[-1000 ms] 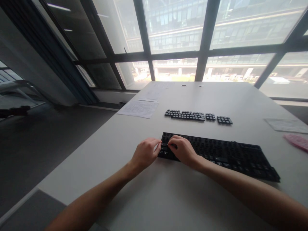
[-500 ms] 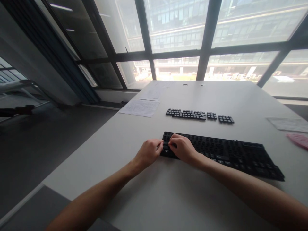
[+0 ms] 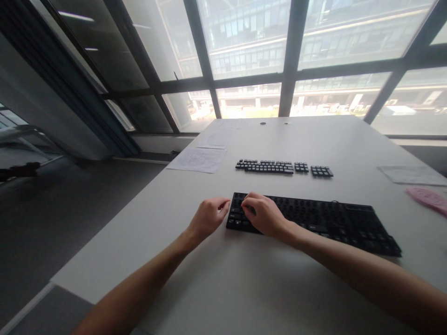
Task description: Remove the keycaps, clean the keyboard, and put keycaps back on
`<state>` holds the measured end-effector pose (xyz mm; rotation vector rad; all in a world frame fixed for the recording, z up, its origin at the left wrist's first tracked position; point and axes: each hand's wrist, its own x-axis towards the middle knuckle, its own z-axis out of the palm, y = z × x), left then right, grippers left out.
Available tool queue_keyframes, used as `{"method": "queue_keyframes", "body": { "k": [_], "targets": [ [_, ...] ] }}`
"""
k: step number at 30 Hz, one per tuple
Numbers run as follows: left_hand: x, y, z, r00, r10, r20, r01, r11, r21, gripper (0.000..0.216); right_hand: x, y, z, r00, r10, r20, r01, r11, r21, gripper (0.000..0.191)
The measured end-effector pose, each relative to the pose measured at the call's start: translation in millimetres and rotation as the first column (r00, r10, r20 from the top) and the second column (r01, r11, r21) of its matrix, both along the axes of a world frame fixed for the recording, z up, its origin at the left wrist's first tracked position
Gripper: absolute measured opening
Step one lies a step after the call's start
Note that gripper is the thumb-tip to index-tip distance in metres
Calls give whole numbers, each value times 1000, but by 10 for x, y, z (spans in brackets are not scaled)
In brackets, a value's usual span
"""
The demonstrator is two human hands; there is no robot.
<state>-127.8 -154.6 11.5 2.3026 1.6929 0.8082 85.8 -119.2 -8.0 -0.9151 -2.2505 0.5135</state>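
A black keyboard [image 3: 331, 221] lies across the white table [image 3: 244, 284], most of its key seats bare. Behind it, several loose black keycaps [image 3: 265, 166] are laid out in keyboard order. My right hand [image 3: 265, 216] rests on the keyboard's left end with its fingers curled down and fingertips pinched over the keys there; what they hold is hidden. My left hand [image 3: 207, 217] sits just off the keyboard's left edge, fingers curled in against the thumb, its contents too small to make out.
A printed sheet [image 3: 197, 159] lies at the table's left edge, with more paper [image 3: 218, 138] behind it. At the right are another sheet [image 3: 408, 174] and a pink object [image 3: 428, 199]. Big windows stand beyond the table's far edge; the floor drops away to the left.
My left hand has drawn back a little from the keyboard's left edge. My right hand stays on the same keys. The camera has shifted slightly.
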Motion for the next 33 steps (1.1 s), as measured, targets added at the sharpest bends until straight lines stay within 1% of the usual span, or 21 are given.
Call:
{"method": "queue_keyframes", "body": {
  "k": [3,6,8,10,12,14,17,21,28,33],
  "targets": [
    [-136,355,28,999,21,31,-23,997,80,22,81,253,103,994,-101,45,100,995,20,15],
    [-183,827,42,1000,-1,-22,4,985,172,17,134,657,164,969,-216,118,209,975,70,15],
    [-131,1134,23,997,-6,-74,22,976,216,13,141,939,166,945,-265,194,246,963,113,18],
    [-30,1391,-28,989,-15,-148,48,974,221,14,124,1185,141,911,-299,283,263,952,159,20],
    [84,1580,-105,975,-17,-223,66,975,214,18,86,1371,98,896,-307,321,260,949,180,20],
    [178,1705,-193,963,-19,-269,77,975,206,21,33,1499,51,894,-297,337,243,951,192,19],
    [252,1808,-295,955,-16,-295,77,977,197,20,-48,1610,-6,890,-277,363,212,955,209,17],
    [259,1872,-345,950,9,-312,54,980,192,22,-125,1685,-43,880,-276,388,197,953,232,17],
    [282,1875,-348,933,11,-359,56,983,177,18,-214,1690,-72,865,-288,412,196,948,252,18],
    [296,1818,-295,923,20,-383,55,982,182,16,-248,1658,-84,864,-289,412,198,948,249,22]
  ]
}}
